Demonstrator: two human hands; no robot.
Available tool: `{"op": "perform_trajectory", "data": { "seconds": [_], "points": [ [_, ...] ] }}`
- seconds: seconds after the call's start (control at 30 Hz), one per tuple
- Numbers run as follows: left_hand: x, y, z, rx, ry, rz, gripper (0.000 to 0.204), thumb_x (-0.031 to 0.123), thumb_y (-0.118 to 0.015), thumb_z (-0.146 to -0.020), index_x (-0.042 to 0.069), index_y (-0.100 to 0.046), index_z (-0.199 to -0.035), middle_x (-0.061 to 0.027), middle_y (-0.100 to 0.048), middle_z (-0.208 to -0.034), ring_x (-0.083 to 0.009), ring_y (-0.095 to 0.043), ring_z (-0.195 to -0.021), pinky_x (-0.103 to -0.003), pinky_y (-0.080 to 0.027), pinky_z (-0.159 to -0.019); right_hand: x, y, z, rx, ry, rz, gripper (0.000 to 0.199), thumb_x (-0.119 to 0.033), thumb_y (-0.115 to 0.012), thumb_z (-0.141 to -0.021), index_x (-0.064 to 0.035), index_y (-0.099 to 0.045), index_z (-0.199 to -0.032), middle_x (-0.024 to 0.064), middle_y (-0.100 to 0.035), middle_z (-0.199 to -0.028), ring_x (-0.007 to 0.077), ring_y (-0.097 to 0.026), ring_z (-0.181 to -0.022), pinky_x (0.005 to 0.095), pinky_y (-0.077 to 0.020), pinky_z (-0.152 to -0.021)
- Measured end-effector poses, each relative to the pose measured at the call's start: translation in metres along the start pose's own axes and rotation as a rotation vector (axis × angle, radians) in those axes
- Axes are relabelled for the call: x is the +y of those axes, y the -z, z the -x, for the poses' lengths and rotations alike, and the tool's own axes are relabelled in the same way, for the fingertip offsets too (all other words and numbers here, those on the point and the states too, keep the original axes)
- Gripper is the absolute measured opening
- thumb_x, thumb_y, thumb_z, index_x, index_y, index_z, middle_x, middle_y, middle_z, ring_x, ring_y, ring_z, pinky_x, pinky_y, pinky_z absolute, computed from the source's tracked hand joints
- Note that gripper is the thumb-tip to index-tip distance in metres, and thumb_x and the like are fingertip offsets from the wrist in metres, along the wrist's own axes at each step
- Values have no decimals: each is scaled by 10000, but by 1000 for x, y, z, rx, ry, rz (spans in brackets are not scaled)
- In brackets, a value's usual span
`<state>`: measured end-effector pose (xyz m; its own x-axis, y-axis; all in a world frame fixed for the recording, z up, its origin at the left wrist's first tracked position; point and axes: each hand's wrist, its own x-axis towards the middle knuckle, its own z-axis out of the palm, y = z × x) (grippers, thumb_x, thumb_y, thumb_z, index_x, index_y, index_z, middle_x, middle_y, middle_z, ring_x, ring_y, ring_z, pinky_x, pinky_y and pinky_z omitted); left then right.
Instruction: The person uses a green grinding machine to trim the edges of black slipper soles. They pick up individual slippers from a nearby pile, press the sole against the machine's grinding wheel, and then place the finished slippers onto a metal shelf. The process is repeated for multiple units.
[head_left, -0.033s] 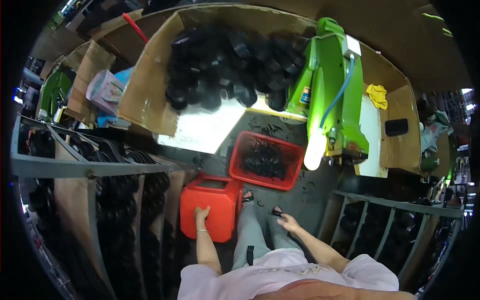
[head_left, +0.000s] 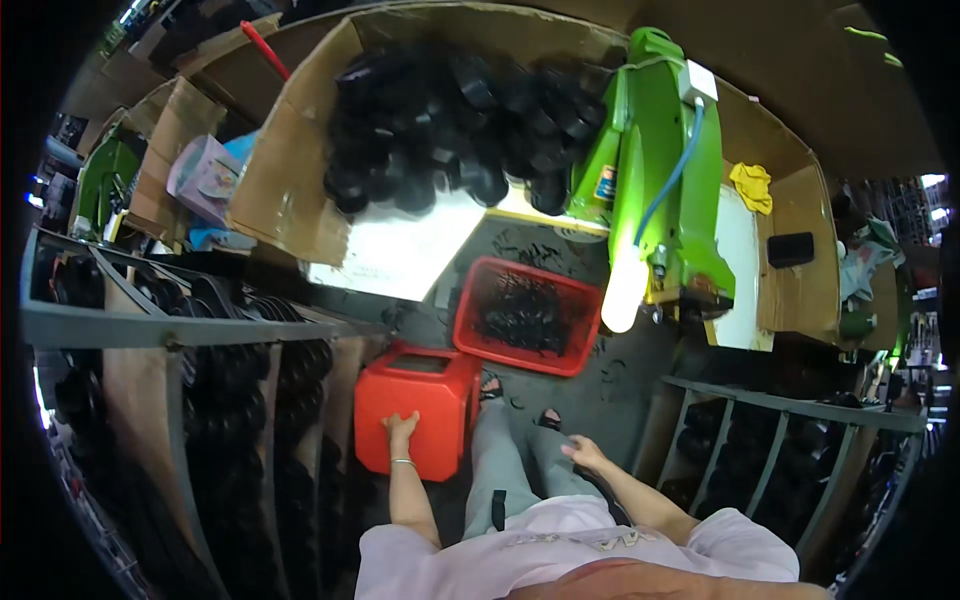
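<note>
My left hand rests against a boxy red plastic stool that stands at my left leg. Its fingers are apart and nothing shows in them. Over my right thigh hangs my right hand, fingers loosely parted and holding nothing I can see. Ahead of my feet lies a red plastic bin with thin black scraps in it. A green machine with a lit white lamp stands on the workbench, beside a heap of round black parts.
Cardboard walls surround the white benchtop. A yellow cloth and a small black tray-like thing lie to the machine's right. Metal racks of black parts flank me on both sides. Black scraps litter the grey floor.
My right hand has drawn back slightly toward my right thigh. My left hand stays at the red stool. The whole view has shifted a little.
</note>
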<state>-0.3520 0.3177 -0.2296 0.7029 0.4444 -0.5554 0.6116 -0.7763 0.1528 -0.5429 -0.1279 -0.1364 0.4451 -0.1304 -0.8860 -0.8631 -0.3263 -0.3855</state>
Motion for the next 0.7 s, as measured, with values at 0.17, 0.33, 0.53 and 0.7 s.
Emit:
{"op": "perform_trajectory", "data": {
  "seconds": [0.17, 0.33, 0.53, 0.7],
  "points": [
    [41, -33, 9, 105, 15, 305, 514, 259, -828, -695, -57, -531, -970, -175, -311, -1259, -291, -501, -1014, -376, -578, -568, 112, 50, 7, 148, -143, 22, 456, -249, -702, -864, -13, -588, -1238, 129, -680, -1007, 224, -653, -824, 376, -529, -703],
    [70, -7, 40, 5, 72, 648, 477, 244, -809, -715, 29, -532, -1038, -121, -298, -1235, -275, -501, -997, -344, -577, -485, 132, 60, 17, 209, -212, -449, 322, -214, -649, -908, -52, -583, -1178, 61, -643, -858, 139, -621, -691, 277, -509, -535],
    [54, -34, 86, 29, -24, 672, 374, 254, -787, -746, 65, -567, -981, -109, -371, -1110, -229, -532, -862, -305, -535, -394, 162, 42, 56, 219, -104, -633, 336, -225, -627, -928, -48, -571, -1208, 51, -642, -894, 140, -620, -725, 282, -517, -585],
    [59, -91, 137, -35, -339, 576, 380, 283, -771, -761, 52, -589, -1003, -98, -396, -1045, -214, -528, -832, -294, -536, -397, 202, -14, 91, 294, -286, -656, 370, -230, -633, -910, -17, -579, -1208, 85, -667, -913, 121, -617, -716, 261, -488, -543]
  ]
}}
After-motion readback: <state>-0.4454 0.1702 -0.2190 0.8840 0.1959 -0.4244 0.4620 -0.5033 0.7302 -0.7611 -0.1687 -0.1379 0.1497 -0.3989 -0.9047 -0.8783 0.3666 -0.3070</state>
